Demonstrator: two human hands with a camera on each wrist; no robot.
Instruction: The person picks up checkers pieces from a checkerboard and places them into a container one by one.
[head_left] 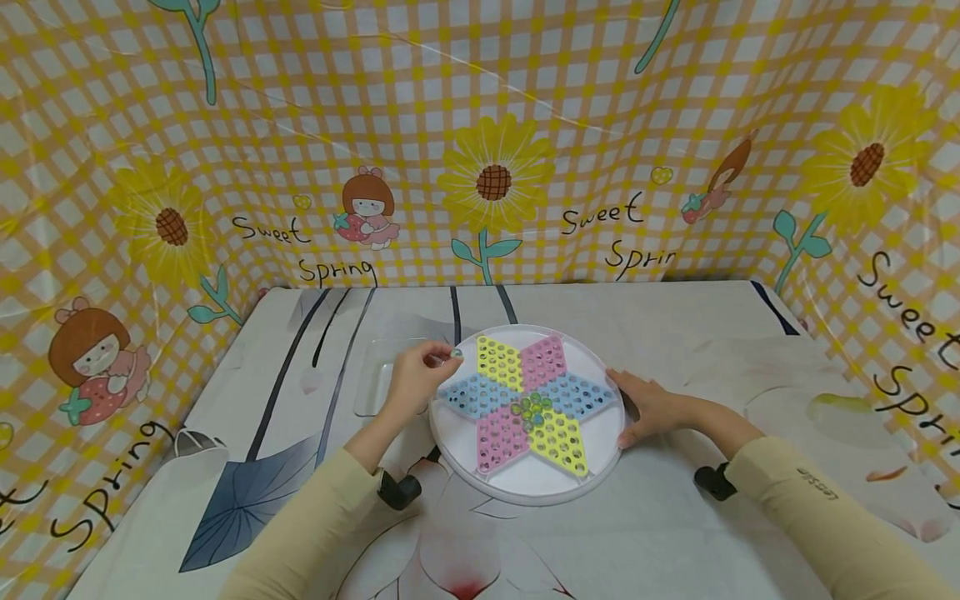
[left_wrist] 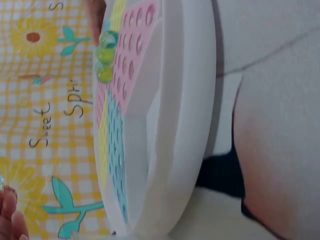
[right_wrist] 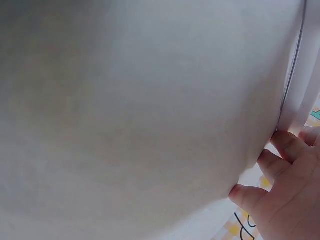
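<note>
A round white Chinese checkers board [head_left: 540,493] lies on the table, its star points coloured yellow, pink and blue. A cluster of green and yellow-green marbles [head_left: 534,408] sits at its centre; several also show in the left wrist view [left_wrist: 105,56]. At the board's left rim, my left hand [head_left: 420,371] pinches a small glass marble [head_left: 457,354] between thumb and fingertips. That hand [left_wrist: 9,215] is only partly visible in the left wrist view. My right hand [head_left: 651,407] rests against the right rim with fingers spread; its fingertips [right_wrist: 242,192] touch the tablecloth beside the board.
A clear shallow plastic tray [head_left: 363,392] stands left of the board, partly behind my left forearm; its contents are hard to make out. A white tablecloth [head_left: 697,333] with printed leaves and lines covers the table. A checked sunflower curtain [head_left: 420,125] encloses the back and sides.
</note>
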